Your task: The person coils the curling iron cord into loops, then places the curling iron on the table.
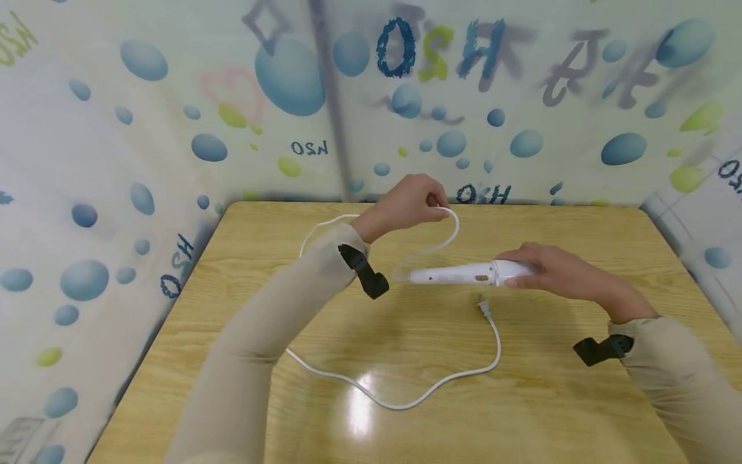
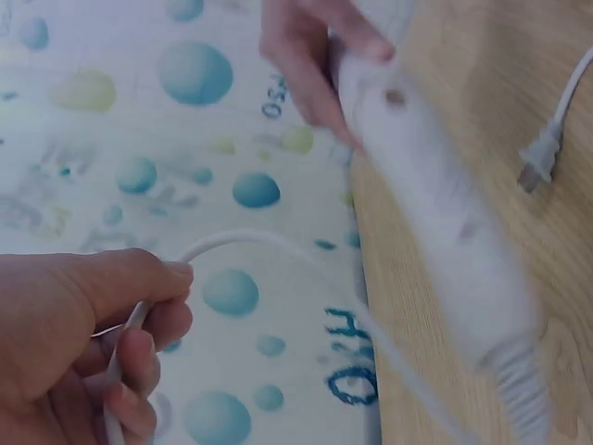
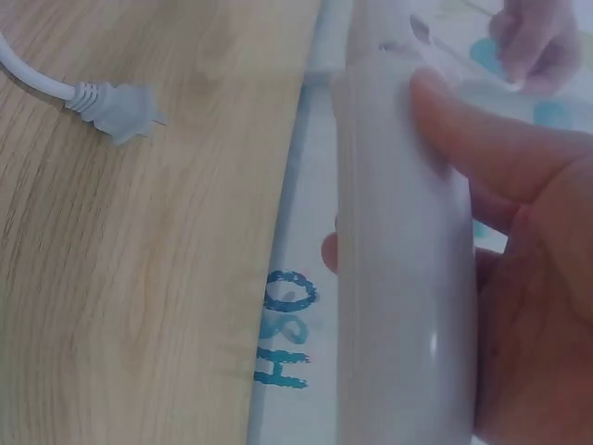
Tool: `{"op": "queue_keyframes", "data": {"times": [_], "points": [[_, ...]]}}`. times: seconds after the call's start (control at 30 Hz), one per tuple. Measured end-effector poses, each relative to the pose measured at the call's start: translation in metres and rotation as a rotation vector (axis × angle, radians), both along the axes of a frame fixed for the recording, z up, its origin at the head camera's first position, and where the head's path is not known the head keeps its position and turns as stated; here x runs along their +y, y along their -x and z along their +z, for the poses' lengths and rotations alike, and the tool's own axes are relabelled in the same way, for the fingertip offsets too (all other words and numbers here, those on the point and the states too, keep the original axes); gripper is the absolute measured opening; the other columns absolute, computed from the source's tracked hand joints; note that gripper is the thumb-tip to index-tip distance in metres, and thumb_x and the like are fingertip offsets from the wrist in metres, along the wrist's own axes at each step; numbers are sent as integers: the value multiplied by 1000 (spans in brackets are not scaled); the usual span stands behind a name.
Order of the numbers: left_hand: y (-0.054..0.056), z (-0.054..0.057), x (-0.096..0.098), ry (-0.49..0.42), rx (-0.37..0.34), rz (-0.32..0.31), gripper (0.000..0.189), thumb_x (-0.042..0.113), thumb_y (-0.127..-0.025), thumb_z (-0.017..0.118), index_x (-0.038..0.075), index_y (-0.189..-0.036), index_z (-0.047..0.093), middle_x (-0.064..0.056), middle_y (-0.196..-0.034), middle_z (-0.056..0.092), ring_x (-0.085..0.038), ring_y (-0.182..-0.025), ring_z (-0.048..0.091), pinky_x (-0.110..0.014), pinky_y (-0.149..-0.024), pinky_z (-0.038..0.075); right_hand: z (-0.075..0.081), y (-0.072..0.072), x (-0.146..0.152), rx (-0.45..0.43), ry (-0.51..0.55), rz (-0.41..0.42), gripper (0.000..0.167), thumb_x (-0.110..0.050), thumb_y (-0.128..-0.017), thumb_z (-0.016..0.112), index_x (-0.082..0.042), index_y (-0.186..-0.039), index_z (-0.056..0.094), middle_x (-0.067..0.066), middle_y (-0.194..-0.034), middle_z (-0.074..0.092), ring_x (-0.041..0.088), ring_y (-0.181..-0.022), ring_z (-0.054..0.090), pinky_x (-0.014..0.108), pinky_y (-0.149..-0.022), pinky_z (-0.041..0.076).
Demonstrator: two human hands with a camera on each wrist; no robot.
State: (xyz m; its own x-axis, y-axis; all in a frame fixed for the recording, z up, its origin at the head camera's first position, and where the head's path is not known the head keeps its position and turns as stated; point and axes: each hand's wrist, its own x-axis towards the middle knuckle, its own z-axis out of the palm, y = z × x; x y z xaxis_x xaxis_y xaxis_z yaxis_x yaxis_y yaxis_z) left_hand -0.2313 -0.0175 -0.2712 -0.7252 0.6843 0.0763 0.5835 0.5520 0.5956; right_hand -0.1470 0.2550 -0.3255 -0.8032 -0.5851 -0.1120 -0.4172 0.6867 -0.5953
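Note:
My right hand grips a white, wand-shaped corded appliance by its thicker end. The thumb lies along one side of its smooth body, and a small brown switch shows on the handle. From the ribbed narrow end a white cord loops up to my left hand, near the table's far edge. There the thumb and curled fingers pinch the cord. A two-prong plug at the cord's other end lies on the wood below the appliance.
The wooden table meets a wall sheet printed with blue and green bubbles. The cord's slack curves across the table's front part and passes behind the left sleeve. Black straps circle both wrists.

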Motion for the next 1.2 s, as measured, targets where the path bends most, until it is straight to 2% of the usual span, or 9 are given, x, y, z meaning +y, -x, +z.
{"op": "queue_keyframes", "data": {"times": [0.17, 0.3, 0.43, 0.6, 0.83, 1.03, 1.2], "points": [[-17, 8, -4, -66, 68, -31, 10, 17, -89, 62, 9, -91, 69, 3, -81, 61, -10, -69, 52, -23, -67, 42, -3, 7, -1, 8, -10, -104, 50, -27, -90, 61, 1, -129, 50, 14, -104, 55, 23, -83, 49, 37, -67, 40], [-29, 9, -15, -120, 88, -46, 12, 17, -89, 62, 8, -94, 68, 2, -75, 59, -12, -61, 49, -23, -63, 40, -3, 13, 2, 12, 9, -161, 51, -27, -93, 57, 4, -132, 45, 22, -115, 51, 29, -91, 49, 42, -71, 40], [-41, 6, -30, -156, 101, -45, 15, 17, -89, 62, 8, -99, 69, 1, -69, 57, -12, -56, 45, -23, -58, 38, 1, 18, 3, 13, 35, -221, 56, -30, -94, 53, 5, -135, 39, 27, -122, 46, 34, -96, 47, 46, -73, 39], [-52, -5, -46, -228, 107, -22, 19, 14, -90, 60, 8, -107, 68, 2, -74, 61, -8, -61, 51, -22, -60, 42, 7, 22, 1, 37, 66, -279, 58, -33, -94, 52, 4, -137, 37, 28, -123, 43, 37, -97, 45, 48, -74, 37], [-59, -26, -60, -302, 7, 31, 23, 13, -93, 56, 7, -113, 65, -1, -84, 65, -10, -68, 57, -24, -61, 46, 10, 23, 1, 73, 114, -300, 55, -28, -95, 52, 2, -138, 37, 26, -120, 45, 32, -92, 46, 40, -68, 39], [-57, -44, -67, -328, -71, 53, 21, 12, -91, 58, 3, -108, 67, -5, -84, 65, -11, -70, 57, -25, -63, 46, 11, 24, 2, 90, 196, -270, 48, -21, -94, 53, -2, -137, 41, 20, -120, 48, 17, -86, 46, 24, -64, 41], [-50, -57, -72, -313, -221, 27, 18, 11, -91, 59, 1, -103, 68, -8, -83, 64, -20, -71, 59, -26, -63, 48, 10, 21, 3, 66, 234, -226, 48, -16, -94, 54, 0, -137, 40, 19, -122, 46, 9, -86, 47, 21, -65, 42]]}}
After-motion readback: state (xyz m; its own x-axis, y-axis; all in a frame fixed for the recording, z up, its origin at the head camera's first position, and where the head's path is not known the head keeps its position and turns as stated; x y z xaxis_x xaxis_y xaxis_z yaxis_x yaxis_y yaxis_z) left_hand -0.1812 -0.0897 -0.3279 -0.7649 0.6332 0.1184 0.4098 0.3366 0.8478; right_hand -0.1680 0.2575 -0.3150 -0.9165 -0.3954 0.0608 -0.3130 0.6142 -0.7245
